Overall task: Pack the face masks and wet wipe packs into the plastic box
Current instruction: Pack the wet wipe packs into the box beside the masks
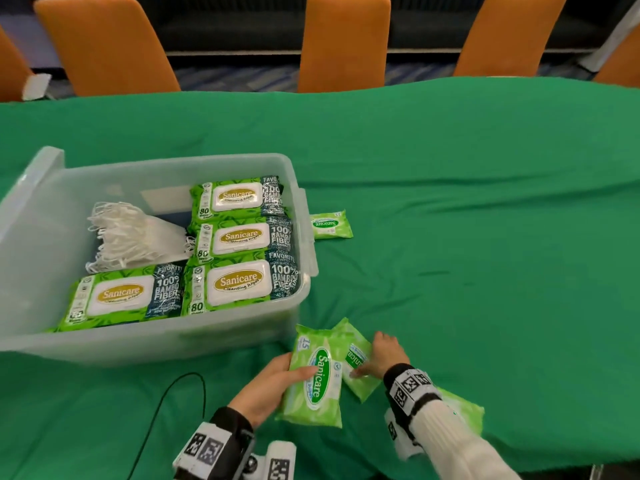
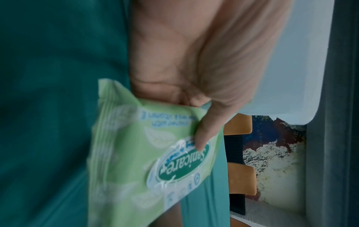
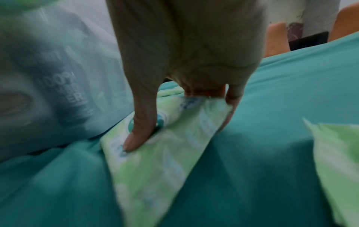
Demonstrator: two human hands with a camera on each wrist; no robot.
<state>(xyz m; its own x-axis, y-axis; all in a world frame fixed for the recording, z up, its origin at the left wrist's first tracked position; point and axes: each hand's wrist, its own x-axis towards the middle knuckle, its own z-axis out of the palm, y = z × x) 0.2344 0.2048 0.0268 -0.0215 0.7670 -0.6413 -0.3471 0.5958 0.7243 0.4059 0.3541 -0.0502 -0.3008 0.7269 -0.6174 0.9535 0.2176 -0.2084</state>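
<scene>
A clear plastic box (image 1: 41,216) on the left holds several large Sanicare wipe packs (image 1: 239,282) and a stack of white face masks (image 1: 135,237). In front of the box, my left hand (image 1: 273,386) grips a small light-green wipe pack (image 1: 317,379), thumb on its label (image 2: 205,135). Beside it my right hand (image 1: 381,355) pinches a second small pack (image 1: 358,365) lying on the cloth, thumb on top and fingers at its far edge (image 3: 139,133). A third small pack (image 1: 330,224) lies right of the box. A fourth (image 1: 464,412) lies partly hidden under my right forearm.
A green cloth (image 1: 467,209) covers the table. Orange chairs (image 1: 343,43) line the far edge. A black cable (image 1: 162,410) curls on the cloth near my left wrist. Open cloth stretches to the right of the box.
</scene>
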